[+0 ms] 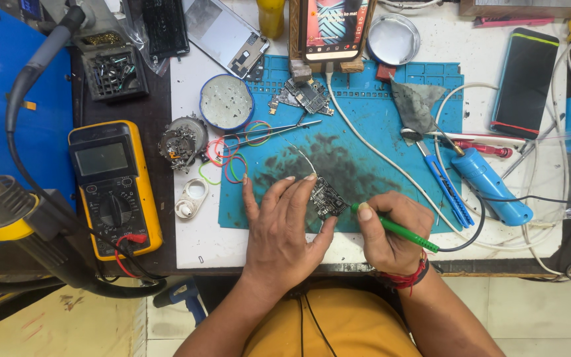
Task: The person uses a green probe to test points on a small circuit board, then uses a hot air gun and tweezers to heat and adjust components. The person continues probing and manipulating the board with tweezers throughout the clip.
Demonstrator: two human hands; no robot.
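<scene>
A small dark circuit board lies on the blue work mat near its front edge. My left hand rests flat on the mat with its fingertips and thumb holding the board's left side. My right hand grips a green-handled soldering iron, its tip at the board's right edge. A black cord runs from the iron off to the right. A thin wire curls up from the board toward the mat's middle.
A yellow multimeter sits at the left. Tweezers, coloured rubber bands, a round tin, another circuit board, a propped phone, a blue tool and white cables crowd the table. A hot-air nozzle juts in at the left.
</scene>
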